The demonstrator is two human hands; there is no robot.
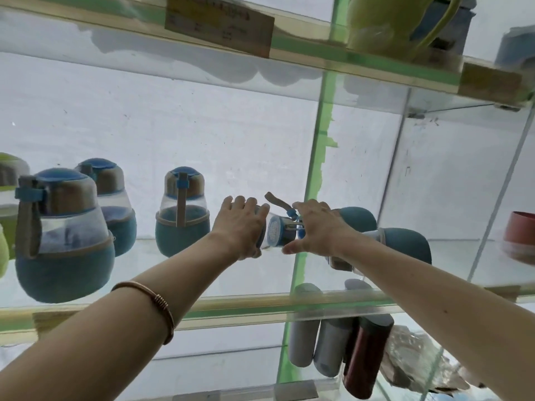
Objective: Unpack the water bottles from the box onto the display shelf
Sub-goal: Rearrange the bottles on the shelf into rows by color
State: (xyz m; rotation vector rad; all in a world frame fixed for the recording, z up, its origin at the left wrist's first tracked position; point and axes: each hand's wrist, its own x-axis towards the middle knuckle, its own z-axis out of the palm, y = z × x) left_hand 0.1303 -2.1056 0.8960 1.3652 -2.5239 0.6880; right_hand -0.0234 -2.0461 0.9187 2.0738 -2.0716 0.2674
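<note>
Standing bottles (pixel 65 238): three blue bottles with grey straps stand upright at the left of the glass shelf (pixel 231 306).
Left hand (pixel 240 227): fingers curl over the body of the held bottle (pixel 275 234), gripping it.
Held bottle: tipped on its side above the middle of the shelf, between both hands, cap end toward the camera.
Right hand (pixel 315 227): fingers spread, touching the bottle's cap end by the strap; whether it grips cannot be told.
Lying bottles (pixel 405 244): blue, on their sides behind the right wrist.
</note>
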